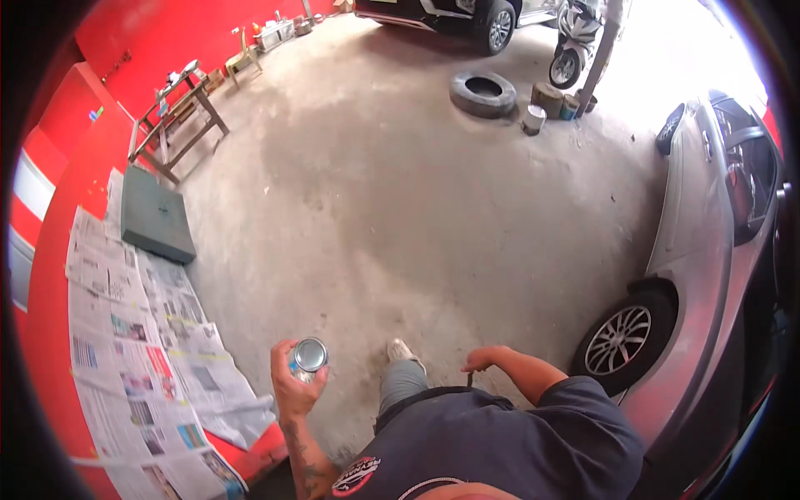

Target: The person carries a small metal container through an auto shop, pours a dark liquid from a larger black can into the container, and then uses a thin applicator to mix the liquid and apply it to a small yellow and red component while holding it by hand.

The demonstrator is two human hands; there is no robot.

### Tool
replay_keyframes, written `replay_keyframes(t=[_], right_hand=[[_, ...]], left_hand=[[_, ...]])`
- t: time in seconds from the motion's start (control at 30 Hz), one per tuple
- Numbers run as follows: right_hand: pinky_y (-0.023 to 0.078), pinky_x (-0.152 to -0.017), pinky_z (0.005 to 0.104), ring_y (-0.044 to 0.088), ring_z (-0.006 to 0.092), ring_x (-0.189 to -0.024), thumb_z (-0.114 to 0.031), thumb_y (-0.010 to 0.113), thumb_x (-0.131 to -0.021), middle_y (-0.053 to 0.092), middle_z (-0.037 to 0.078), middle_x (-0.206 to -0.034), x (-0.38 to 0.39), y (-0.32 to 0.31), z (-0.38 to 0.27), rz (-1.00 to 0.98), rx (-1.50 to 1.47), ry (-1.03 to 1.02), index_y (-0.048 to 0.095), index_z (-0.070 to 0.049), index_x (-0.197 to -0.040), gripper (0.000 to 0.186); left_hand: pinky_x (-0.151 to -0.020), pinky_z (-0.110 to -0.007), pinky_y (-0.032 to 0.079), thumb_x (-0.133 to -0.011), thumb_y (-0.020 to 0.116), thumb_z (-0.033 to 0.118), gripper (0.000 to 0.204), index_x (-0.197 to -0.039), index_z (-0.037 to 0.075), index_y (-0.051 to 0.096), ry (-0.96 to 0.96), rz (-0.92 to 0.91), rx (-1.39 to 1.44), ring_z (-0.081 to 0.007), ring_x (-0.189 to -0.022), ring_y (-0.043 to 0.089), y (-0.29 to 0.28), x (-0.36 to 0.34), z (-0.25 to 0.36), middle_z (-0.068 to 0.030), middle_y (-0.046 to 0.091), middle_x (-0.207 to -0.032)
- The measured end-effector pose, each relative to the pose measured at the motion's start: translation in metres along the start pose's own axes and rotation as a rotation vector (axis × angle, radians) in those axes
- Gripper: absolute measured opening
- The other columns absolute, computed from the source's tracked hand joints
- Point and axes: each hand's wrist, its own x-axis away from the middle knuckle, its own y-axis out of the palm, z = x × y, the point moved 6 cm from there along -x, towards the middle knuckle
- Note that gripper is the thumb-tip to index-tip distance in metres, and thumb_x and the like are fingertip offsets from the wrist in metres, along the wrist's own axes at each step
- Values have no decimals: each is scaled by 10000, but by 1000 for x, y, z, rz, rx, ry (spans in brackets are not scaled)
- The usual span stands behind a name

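Observation:
My left hand (287,379) is wrapped round a small metal can (311,355), whose round silver lid faces up. It is held out over the floor, beside the newspaper-covered red ledge. On the other side of my body, my right hand (478,359) is closed near my waist. A short, thin dark piece (470,380) sticks out below its fingers; its kind cannot be made out. One of my shoes (398,349) shows on the concrete between the two hands.
Newspaper sheets (133,350) and a dark green box-like block (157,215) lie along the left. Beyond stand a wooden frame table (179,125) and a chair (242,58). A tyre (482,94), a paint bucket (533,120) and a motorcycle (575,42) are farther off. A silver car (692,225) flanks the right.

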Motion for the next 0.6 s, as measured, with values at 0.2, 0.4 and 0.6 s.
replay_keyframes(t=[0.2,0.4,0.6], right_hand=[[523,-928,510,690,374,-1060,-592,561,-966,743,183,-1093,-39,-119,-24,205,-179,29,765,-53,-1083,588],[454,-1066,509,612,393,-1253,-638,535,-973,679,228,-1280,-64,-295,-80,820,-62,229,723,-67,-1221,651],[459,-1055,496,587,385,-1275,-578,514,-1009,617,230,-1382,-110,-483,-111,101,20,-106,624,-55,-1359,639]], left_hand=[[-1025,-429,460,-655,829,128,606,-1190,11,569,70,-50,11,-349,-1135,586,-16,-197,-30,-164,598,-1176],[-1033,-394,453,-666,811,131,591,-1199,14,585,25,-60,-38,-305,-1140,597,7,-362,-79,-139,618,-1160],[-998,-402,484,-672,855,132,595,-1197,21,596,-58,-35,-8,-322,-1135,609,41,-518,-104,-148,612,-1179]])
